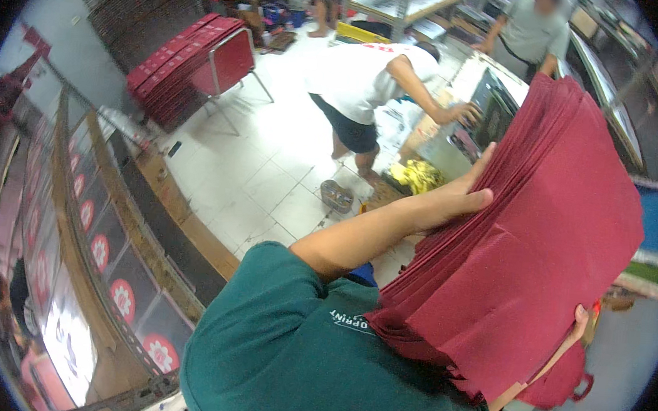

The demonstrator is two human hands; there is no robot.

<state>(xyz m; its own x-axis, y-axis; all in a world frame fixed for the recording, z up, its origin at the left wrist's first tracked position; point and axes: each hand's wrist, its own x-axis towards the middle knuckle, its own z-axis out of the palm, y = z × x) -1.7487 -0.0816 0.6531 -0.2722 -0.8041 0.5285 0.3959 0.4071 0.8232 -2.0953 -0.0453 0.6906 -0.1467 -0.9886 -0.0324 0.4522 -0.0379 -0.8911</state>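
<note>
A thick stack of dark red fabric sheets (528,229) is held up in front of my green shirt, with its many layered edges fanning along the left side. My left hand (476,188) grips that layered edge, its thumb lying against the front sheet and the other fingers partly behind the stack. Low on the right edge, the fingertips of my right hand (579,322) wrap round the stack, while most of that hand is hidden behind it. Below this hand hangs a dark red fabric piece (562,382) with a loop handle.
A person in a white shirt (374,70) bends over a work table (449,153); another in grey (532,36) stands behind. Yellow cloth (420,177) lies beside the table. Red stacks (178,62) rest by a chair (232,63). A long rack with printed panels (121,297) runs along the left.
</note>
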